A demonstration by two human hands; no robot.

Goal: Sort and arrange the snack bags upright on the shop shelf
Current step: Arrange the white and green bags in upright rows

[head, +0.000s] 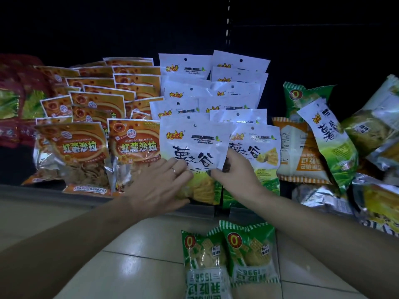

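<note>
The left hand lies flat with straight fingers against the lower front of the front white snack bag, pressing it back toward its row. The right hand pinches that bag's right edge between thumb and curled fingers, where it overlaps the neighbouring white bag. Both bags stand at the front lip of the shelf, heading two columns of the same white bags stacked behind them.

To finish this step well, I judge the pinch should steer the edge clear of the neighbour while the flat palm keeps the base seated behind the lip, so the bag ends upright and square rather than leaning forward (the glossy film looks slippery, so a light, even push seems wiser than a shove).

To the left stand orange sweet-potato bags in tidy rows. To the right a jumble remains: a white bag lying tilted across green-striped packs, plainly unsorted. Two green packs lie on the tiled floor below the shelf, waiting their turn.
</note>
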